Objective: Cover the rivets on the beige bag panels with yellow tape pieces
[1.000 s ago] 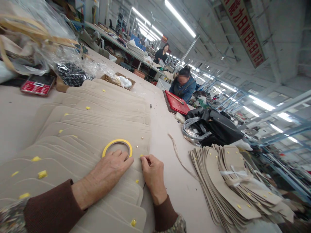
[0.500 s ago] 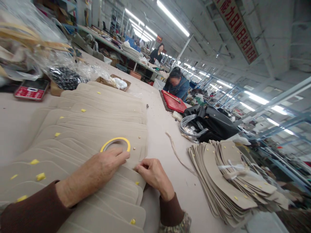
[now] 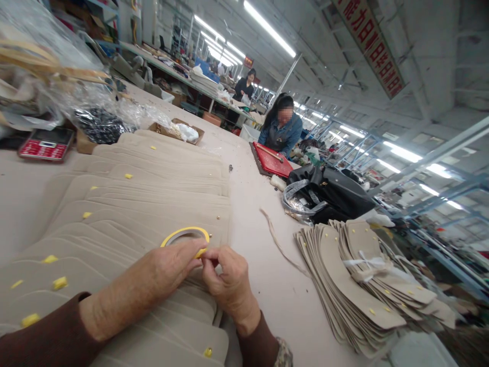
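My left hand [image 3: 173,267] grips a roll of yellow tape [image 3: 183,232], held tilted above the overlapping beige panels [image 3: 168,178]. Close against it, my right hand [image 3: 228,275] pinches with thumb and forefinger at the roll's near edge. Whatever lies between those fingertips is too small to make out; it may be the tape's end. Small yellow tape pieces [image 3: 60,283] stick to several panels. Two small metal studs [image 3: 218,217] show near the panels' right edge, just beyond the hands.
Tied bundles of beige panels [image 3: 351,275] lie at right, near a black handbag [image 3: 328,191]. A thin strip [image 3: 280,244] rests on the table between. A red board [image 3: 272,160] lies before a co-worker [image 3: 282,130]. A red-keyed device [image 3: 46,145] and plastic bags are at left.
My right hand has moved up and left from the panel edge to the tape roll. My left hand has shifted slightly right with the roll. The co-worker behind the red board has raised their head.
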The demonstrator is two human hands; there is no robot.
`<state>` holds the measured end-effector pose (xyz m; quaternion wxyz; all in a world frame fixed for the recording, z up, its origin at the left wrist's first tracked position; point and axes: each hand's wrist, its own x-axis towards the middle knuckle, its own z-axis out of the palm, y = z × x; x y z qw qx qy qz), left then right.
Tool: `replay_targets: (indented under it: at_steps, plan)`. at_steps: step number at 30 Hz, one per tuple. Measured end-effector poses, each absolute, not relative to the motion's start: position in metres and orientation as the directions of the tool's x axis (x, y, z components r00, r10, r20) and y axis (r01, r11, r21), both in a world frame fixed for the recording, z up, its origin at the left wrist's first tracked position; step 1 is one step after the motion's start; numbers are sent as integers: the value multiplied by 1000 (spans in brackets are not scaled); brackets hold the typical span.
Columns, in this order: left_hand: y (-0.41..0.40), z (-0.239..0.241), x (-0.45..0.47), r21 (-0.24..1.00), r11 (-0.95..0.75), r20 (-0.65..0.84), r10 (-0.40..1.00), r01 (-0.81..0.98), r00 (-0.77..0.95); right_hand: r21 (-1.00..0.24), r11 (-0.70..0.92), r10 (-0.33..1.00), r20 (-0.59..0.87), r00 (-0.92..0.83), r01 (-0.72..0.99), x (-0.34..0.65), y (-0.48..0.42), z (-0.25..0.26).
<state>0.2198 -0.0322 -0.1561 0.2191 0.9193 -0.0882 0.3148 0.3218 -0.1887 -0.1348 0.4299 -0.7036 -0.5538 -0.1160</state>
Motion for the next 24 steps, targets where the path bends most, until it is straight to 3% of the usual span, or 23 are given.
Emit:
replay_targets:
  at_steps: [4, 7, 10, 12, 14, 19, 24]
  plan:
    - [-32, -149, 218, 411, -878, 520, 2, -247, 854, -389, -47, 592, 731, 339, 920, 320, -186, -140]
    - [-33, -143, 218, 389, -898, 500, 17, -207, 866, -545, -84, 564, 664, 490, 834, 315, -184, -137]
    - [-36, -140, 221, 367, -913, 522, 42, -180, 852, -879, -128, 553, 322, 768, 460, 310, -180, -131]
    - [-39, -139, 222, 360, -918, 537, 58, -167, 842, -973, -143, 550, 74, 832, 181, 310, -176, -129]
    - [-41, -138, 222, 343, -924, 565, 57, -171, 823, -988, -147, 527, -33, 849, 53, 316, -173, -129]
    - [-43, -131, 220, 251, -959, 597, 49, -128, 801, -980, -197, 421, -108, 901, -26, 346, -177, -141]
    - [-34, -128, 228, 85, -996, 274, 57, 34, 960, -984, -180, 491, -92, 866, -3, 359, -180, -153]
